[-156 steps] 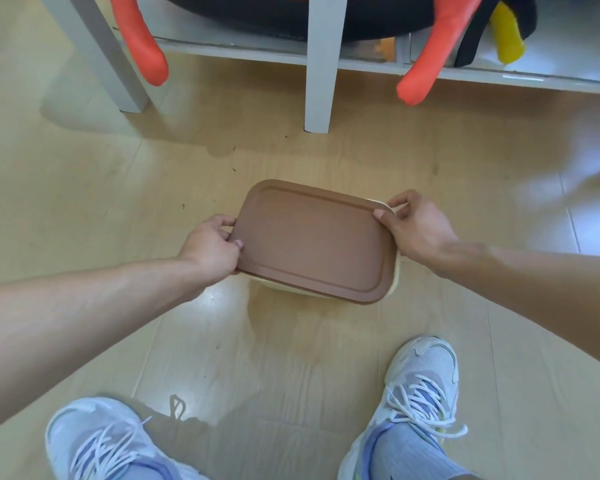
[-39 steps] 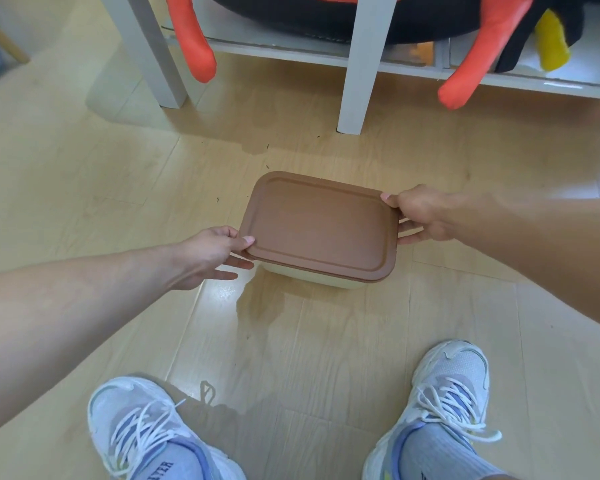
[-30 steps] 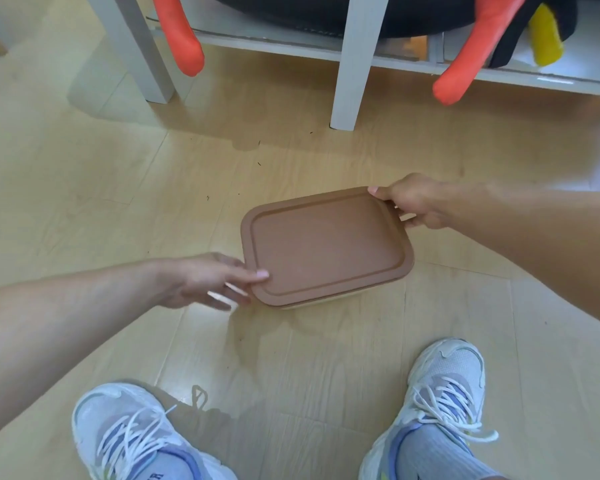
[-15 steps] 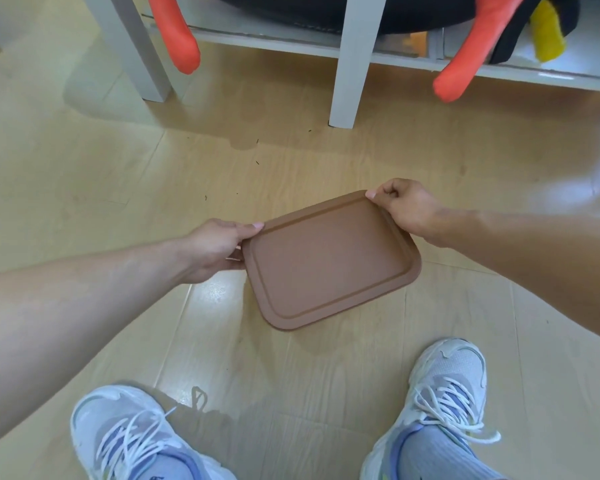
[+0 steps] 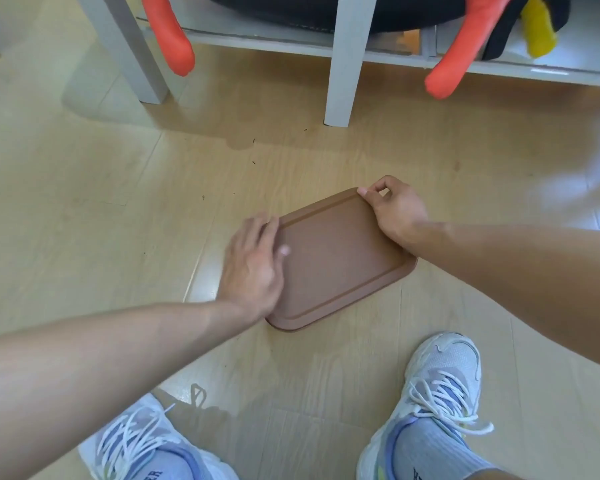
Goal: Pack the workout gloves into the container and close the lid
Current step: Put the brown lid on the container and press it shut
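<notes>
A brown rectangular lid [image 5: 340, 261] covers the container on the wooden floor, turned at an angle; the container body beneath it is hidden. My left hand [image 5: 253, 268] lies flat, palm down, on the lid's left end with fingers spread. My right hand [image 5: 394, 211] pinches the lid's far right corner between thumb and fingers. No workout gloves are visible.
White furniture legs [image 5: 342, 60] and a low shelf stand at the back, with orange plush limbs [image 5: 168, 32] and a black and yellow plush hanging over it. My two white sneakers [image 5: 440, 393] are planted near the bottom of the wooden floor [image 5: 101, 202].
The lidded container has been rotated and now sits closer to my feet. My left hand moved from the lid's left edge onto its top, flat. My right hand stays on the far corner.
</notes>
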`<state>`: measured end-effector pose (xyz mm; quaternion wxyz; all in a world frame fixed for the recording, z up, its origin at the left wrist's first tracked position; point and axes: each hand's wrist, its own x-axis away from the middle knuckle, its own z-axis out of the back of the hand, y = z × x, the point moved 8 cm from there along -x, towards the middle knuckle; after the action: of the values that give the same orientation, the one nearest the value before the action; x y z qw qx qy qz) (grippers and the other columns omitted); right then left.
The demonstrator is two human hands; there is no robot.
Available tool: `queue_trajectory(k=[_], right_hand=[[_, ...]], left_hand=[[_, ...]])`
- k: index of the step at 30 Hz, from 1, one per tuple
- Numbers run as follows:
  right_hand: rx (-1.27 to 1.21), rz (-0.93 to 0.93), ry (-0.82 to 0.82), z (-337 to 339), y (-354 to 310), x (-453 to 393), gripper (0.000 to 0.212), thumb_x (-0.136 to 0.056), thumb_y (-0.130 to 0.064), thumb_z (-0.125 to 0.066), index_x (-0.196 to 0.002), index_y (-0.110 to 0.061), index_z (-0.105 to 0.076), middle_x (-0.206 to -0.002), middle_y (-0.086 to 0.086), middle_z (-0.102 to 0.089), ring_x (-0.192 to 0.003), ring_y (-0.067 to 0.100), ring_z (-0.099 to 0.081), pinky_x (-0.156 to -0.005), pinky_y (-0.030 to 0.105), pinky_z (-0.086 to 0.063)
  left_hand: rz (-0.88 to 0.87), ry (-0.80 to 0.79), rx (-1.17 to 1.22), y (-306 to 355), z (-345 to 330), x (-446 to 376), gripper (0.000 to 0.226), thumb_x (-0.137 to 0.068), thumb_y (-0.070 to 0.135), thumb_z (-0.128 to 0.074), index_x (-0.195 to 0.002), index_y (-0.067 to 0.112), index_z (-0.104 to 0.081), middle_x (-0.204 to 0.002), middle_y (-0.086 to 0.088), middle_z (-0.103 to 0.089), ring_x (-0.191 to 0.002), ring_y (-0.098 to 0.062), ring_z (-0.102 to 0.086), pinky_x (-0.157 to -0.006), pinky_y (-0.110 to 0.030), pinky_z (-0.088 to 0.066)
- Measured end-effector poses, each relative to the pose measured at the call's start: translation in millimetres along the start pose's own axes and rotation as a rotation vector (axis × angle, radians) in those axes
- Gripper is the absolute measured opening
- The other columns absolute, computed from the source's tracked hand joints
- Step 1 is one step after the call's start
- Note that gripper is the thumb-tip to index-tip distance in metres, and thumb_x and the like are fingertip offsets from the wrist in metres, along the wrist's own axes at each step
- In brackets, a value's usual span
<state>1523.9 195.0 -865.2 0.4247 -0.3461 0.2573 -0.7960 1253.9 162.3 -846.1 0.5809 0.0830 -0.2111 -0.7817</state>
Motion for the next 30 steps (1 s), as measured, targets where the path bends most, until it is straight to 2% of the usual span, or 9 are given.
queue_trajectory(k=[1, 3, 8, 11, 14, 20, 23, 26, 30], right_hand=[[0.001, 0.005, 0.001, 0, 2, 1, 0.031, -0.093, -0.059, -0.057, -0.095, -0.028, -0.061, -0.090, -0.002, -0.065, -0.081, 0.021, -0.064, -0.059, 0.029, -0.044], [0.001, 0.019, 0.009, 0, 4, 1, 0.030, -0.093, -0.059, -0.057, -0.095, -0.028, -0.061, -0.093, -0.001, -0.066, -0.083, 0.021, -0.064, -0.058, 0.028, -0.043], [-0.003, 0.027, 0.003, -1, 2, 0, 0.030, -0.094, -0.057, -0.056, -0.096, -0.028, -0.061, -0.092, -0.003, -0.063, -0.078, 0.015, -0.060, -0.056, 0.027, -0.040], [-0.053, -0.033, -0.040, -3, 7, -2, 0.036, -0.093, -0.060, -0.058, -0.100, -0.025, -0.063, -0.089, -0.007, -0.062, -0.078, 0.016, -0.061, -0.058, 0.027, -0.042], [-0.081, -0.063, -0.052, -4, 10, -5, 0.042, -0.091, -0.060, -0.061, -0.103, -0.020, -0.065, -0.091, -0.005, -0.066, -0.081, 0.018, -0.063, -0.067, 0.029, -0.047], [-0.009, -0.061, -0.006, -4, 13, 1, 0.049, -0.091, -0.065, -0.055, -0.094, -0.017, -0.063, -0.080, -0.006, -0.062, -0.071, 0.015, -0.058, -0.067, 0.028, -0.042], [0.028, -0.043, 0.010, -3, 12, 3, 0.049, -0.092, -0.066, -0.052, -0.088, -0.018, -0.060, -0.078, -0.004, -0.061, -0.068, 0.014, -0.057, -0.060, 0.027, -0.040], [0.014, -0.058, 0.001, -2, 8, 2, 0.049, -0.089, -0.068, -0.054, -0.087, -0.019, -0.060, -0.081, -0.001, -0.064, -0.073, 0.020, -0.060, -0.066, 0.029, -0.043], [0.010, -0.046, 0.023, 0, 9, 6, 0.049, -0.090, -0.067, -0.055, -0.087, -0.018, -0.060, -0.076, -0.005, -0.062, -0.066, 0.012, -0.057, -0.054, 0.025, -0.039]], left_hand=[[-0.093, -0.036, -0.096, 11, -7, 10, 0.070, -0.104, 0.058, -0.027, -0.161, 0.020, -0.015, -0.171, 0.000, -0.004, -0.158, -0.022, 0.005, -0.127, -0.046, 0.000], [-0.215, -0.094, -0.242, 22, -15, 22, 0.090, -0.094, 0.077, -0.017, -0.163, 0.020, -0.007, -0.171, -0.001, 0.006, -0.156, -0.017, 0.016, -0.126, -0.049, 0.007], [-0.224, -0.184, -0.428, 24, -20, 20, 0.109, -0.081, 0.091, -0.010, -0.163, 0.019, -0.002, -0.171, -0.006, 0.011, -0.155, -0.028, 0.020, -0.124, -0.057, 0.006], [-0.369, -0.212, -0.508, 36, -24, 23, 0.109, -0.080, 0.092, -0.007, -0.163, 0.021, -0.007, -0.171, -0.007, 0.006, -0.155, -0.035, 0.016, -0.121, -0.063, 0.003], [-0.518, -0.242, -0.582, 47, -28, 25, 0.104, -0.082, 0.089, -0.005, -0.163, 0.023, -0.008, -0.171, -0.007, 0.005, -0.155, -0.035, 0.017, -0.120, -0.066, 0.003], [-0.805, -0.229, -0.632, 68, -38, 37, 0.076, -0.100, 0.068, -0.016, -0.162, 0.025, -0.015, -0.170, -0.008, -0.011, -0.157, -0.032, 0.002, -0.120, -0.066, -0.003], [-0.843, -0.244, -0.634, 71, -41, 39, 0.070, -0.102, 0.062, -0.015, -0.162, 0.026, -0.014, -0.170, -0.008, -0.013, -0.158, -0.030, -0.003, -0.122, -0.062, -0.004], [-0.835, -0.270, -0.677, 72, -40, 37, 0.070, -0.102, 0.063, -0.011, -0.162, 0.027, -0.005, -0.171, -0.010, -0.008, -0.158, -0.031, -0.002, -0.121, -0.062, 0.000], [-0.832, -0.288, -0.717, 74, -42, 41, 0.069, -0.103, 0.060, -0.009, -0.162, 0.024, 0.002, -0.171, -0.013, -0.002, -0.158, -0.032, -0.001, -0.121, -0.062, 0.001]])
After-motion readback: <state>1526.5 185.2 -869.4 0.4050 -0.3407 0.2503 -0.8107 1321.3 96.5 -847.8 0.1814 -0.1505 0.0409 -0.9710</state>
